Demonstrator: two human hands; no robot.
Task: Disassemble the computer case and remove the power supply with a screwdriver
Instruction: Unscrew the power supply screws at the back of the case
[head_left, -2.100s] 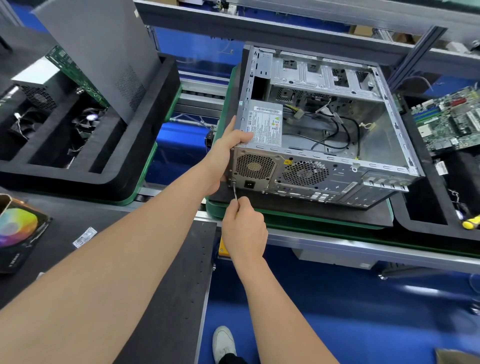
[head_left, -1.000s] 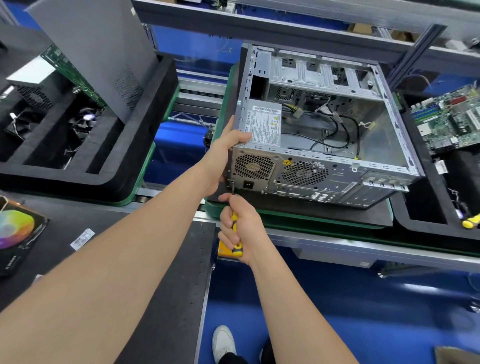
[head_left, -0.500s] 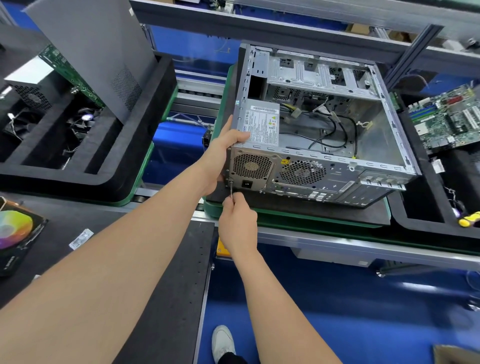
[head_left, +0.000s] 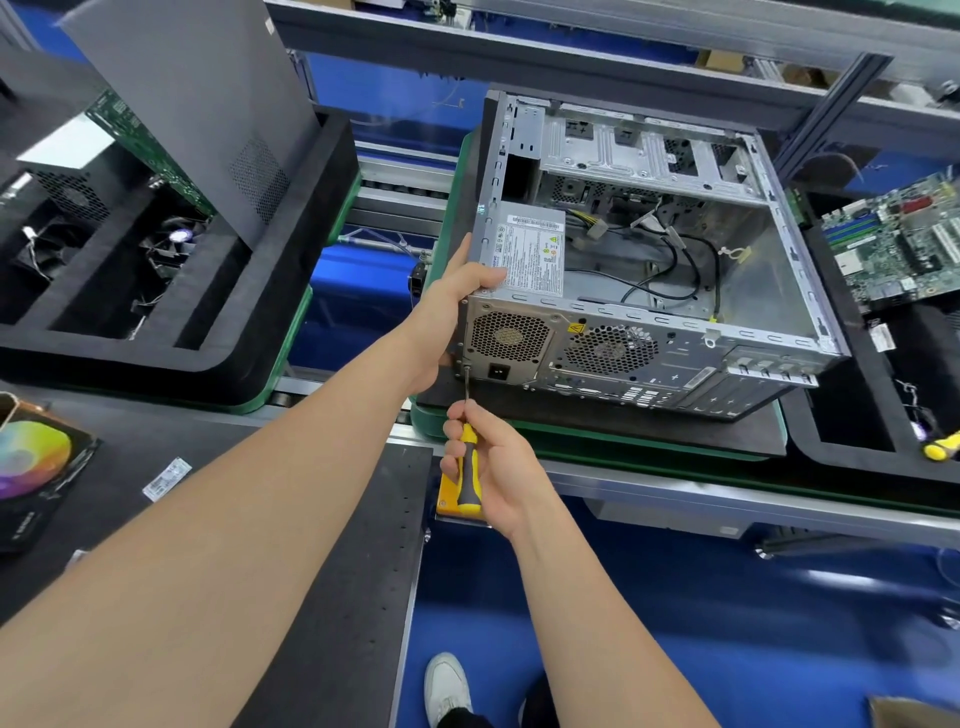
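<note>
An open silver computer case lies on its side on a black foam pad in a green tray. The power supply sits in its near left corner, label up, fan grille facing me. My left hand grips that corner of the case, thumb on the top edge. My right hand holds a yellow and black screwdriver. Its tip is on a screw at the lower left of the power supply's rear plate.
A grey side panel leans in a black foam tray at the left, with a fan and other parts. A green motherboard lies at the right. Another yellow screwdriver rests at the far right. A colour card lies at the left.
My right hand has turned on the screwdriver, so that the yellow handle shows in my palm again. The left hand stays on the case corner.
</note>
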